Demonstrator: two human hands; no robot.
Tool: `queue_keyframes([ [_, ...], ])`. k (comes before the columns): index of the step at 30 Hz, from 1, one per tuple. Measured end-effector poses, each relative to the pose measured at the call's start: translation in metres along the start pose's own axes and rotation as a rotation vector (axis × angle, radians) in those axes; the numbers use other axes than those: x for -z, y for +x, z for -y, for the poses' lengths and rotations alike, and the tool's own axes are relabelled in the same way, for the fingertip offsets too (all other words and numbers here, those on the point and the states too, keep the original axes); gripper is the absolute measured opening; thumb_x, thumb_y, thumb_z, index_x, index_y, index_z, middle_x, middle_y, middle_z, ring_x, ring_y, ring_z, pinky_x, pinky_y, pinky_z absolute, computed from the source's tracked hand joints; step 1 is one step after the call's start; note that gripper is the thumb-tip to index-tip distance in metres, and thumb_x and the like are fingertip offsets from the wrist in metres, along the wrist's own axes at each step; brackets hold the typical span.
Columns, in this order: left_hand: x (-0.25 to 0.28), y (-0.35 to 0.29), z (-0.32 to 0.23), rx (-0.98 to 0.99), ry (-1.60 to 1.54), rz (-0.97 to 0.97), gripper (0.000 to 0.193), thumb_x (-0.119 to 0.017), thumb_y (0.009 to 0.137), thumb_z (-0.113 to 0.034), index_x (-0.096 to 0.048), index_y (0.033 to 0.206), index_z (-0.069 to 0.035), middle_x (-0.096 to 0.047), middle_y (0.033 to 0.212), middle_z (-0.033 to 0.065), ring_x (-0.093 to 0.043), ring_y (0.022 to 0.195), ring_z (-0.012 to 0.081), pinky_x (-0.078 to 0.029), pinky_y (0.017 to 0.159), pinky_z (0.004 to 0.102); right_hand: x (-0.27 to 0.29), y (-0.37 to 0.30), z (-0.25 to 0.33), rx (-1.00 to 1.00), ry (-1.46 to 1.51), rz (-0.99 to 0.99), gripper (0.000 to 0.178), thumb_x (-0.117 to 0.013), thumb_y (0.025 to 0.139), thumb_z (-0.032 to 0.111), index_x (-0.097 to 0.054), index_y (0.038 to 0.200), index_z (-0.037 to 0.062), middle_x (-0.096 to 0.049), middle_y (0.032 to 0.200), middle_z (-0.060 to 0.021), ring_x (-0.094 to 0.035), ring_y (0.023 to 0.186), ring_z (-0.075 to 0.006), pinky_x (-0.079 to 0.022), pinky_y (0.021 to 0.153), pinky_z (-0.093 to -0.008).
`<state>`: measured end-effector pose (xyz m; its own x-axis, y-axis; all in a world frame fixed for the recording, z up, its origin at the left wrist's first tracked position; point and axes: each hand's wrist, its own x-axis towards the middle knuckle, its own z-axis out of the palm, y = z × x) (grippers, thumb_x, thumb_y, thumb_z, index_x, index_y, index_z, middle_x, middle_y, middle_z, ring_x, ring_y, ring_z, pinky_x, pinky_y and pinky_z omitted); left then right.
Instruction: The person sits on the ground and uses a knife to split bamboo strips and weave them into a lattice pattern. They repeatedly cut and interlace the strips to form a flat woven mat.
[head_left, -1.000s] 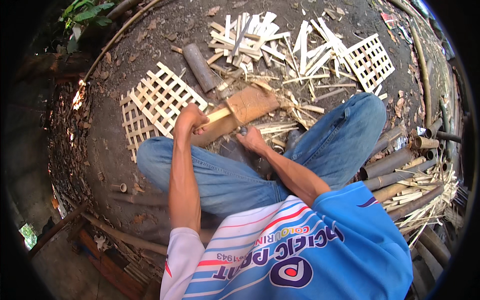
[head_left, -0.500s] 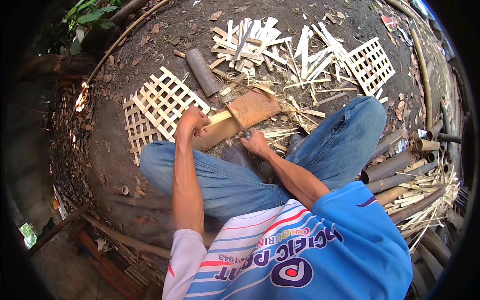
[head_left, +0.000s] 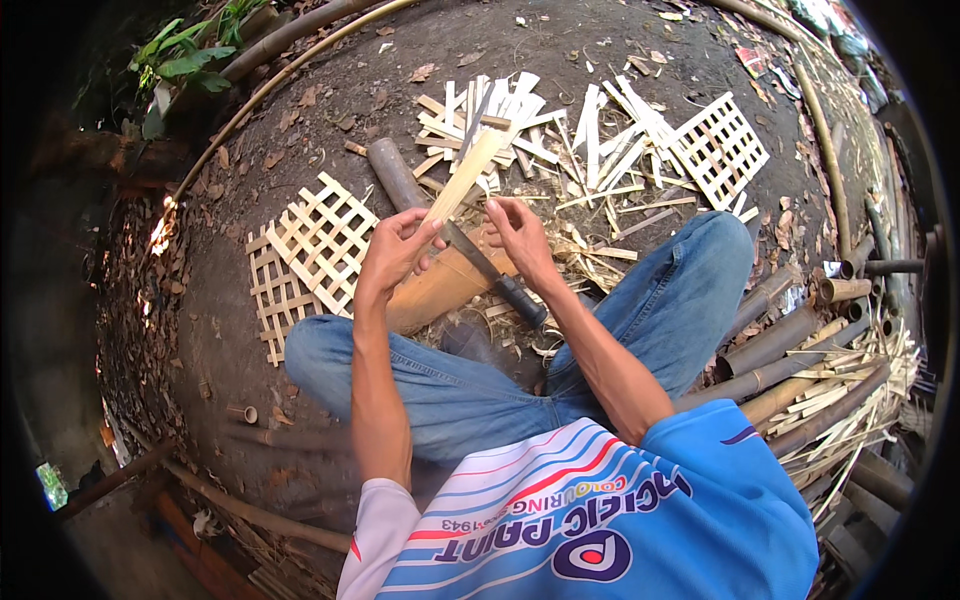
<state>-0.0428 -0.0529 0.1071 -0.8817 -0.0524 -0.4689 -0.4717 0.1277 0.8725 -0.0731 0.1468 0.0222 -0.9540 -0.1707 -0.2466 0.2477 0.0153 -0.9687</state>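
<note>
My left hand (head_left: 400, 250) is closed around the lower end of a pale, flat bamboo strip (head_left: 466, 182), which slants up and away. Just right of the strip is my right hand (head_left: 520, 243), its fingers curled and thumb close to the fingertips; whether a thin sliver lies between them is too small to see. Below both hands a large knife (head_left: 520, 300) with a dark handle rests across a brown wooden block (head_left: 440, 285), handle toward me. Part of its blade is hidden. A grey-brown bamboo tube (head_left: 394, 170) lies just beyond my left hand.
Woven bamboo lattice panels lie at left (head_left: 322, 245) and far right (head_left: 720, 140). Loose cut strips (head_left: 600, 140) are scattered ahead. Bamboo poles (head_left: 770, 340) and a heap of strips (head_left: 870, 400) lie at right. My bent legs (head_left: 650, 300) flank the block.
My right hand has let go of the knife handle and risen beside the strip. The knife now lies on the block. My left hand has lifted the strip and tilted it up.
</note>
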Motion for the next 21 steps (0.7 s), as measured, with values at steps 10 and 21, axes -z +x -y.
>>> queue_keyframes([
  [10,-0.008,0.002,0.004,0.030,-0.015,0.134,0.030,-0.058,0.101,-0.025,-0.063,0.117,0.000,-0.065,0.072,0.0050,-0.054,0.050,0.0069,-0.042,0.043,0.0215,0.005,0.033,0.040,-0.020,0.161,0.162,0.029,-0.064,0.098,0.022,-0.062,0.118,0.0010,-0.070,0.089,-0.0119,-0.067,0.076,-0.0148,-0.058,0.067,-0.0289],
  [21,-0.047,0.012,0.013,0.120,-0.058,0.124,0.034,-0.047,0.106,-0.037,-0.050,0.090,-0.007,-0.041,0.060,-0.0032,-0.040,0.044,0.0066,-0.032,0.040,0.0216,0.094,0.117,0.035,-0.051,-0.437,-0.146,0.037,-0.060,0.098,0.038,-0.071,0.098,0.0020,-0.069,0.075,-0.0127,-0.066,0.068,-0.0220,-0.051,0.066,-0.0381],
])
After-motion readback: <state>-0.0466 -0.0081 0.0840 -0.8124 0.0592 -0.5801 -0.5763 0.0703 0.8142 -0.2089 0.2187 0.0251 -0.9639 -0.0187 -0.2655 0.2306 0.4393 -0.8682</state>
